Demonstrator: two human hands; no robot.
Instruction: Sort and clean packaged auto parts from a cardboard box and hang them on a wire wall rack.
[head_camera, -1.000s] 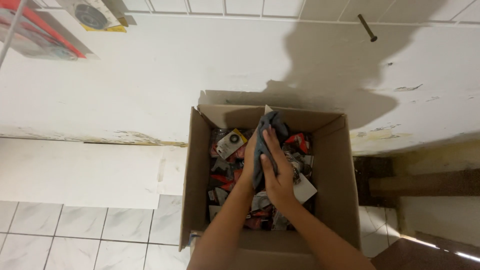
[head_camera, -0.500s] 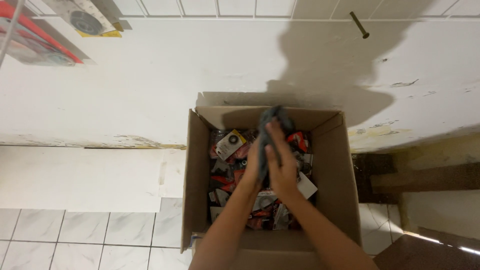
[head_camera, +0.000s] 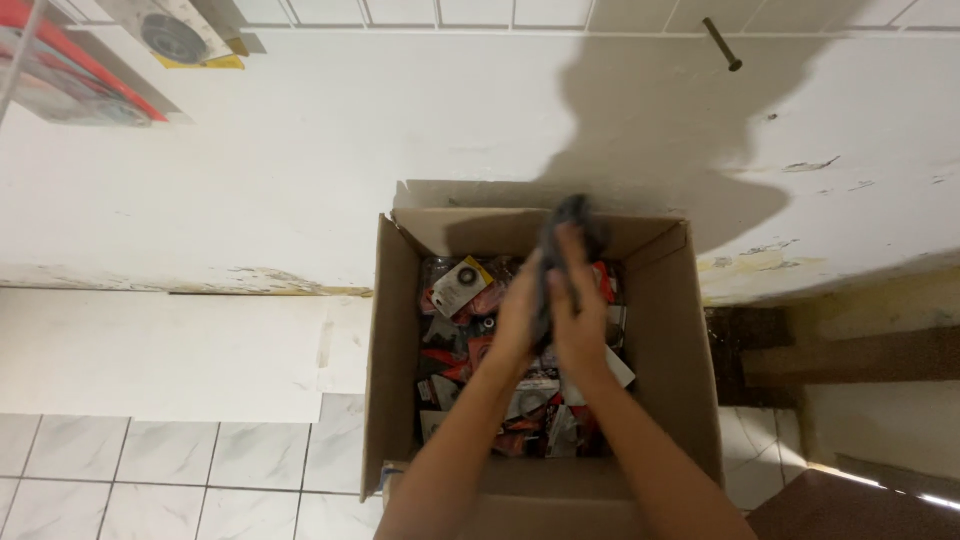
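We see the white tiled floor carrying an open cardboard box standing against the wall.

The box stood open at the top, its four walls closing off every sideways way in. Packets crowded its floor, leaving no bare gap between them. The wall rose just behind; tiled floor lay free to the left.
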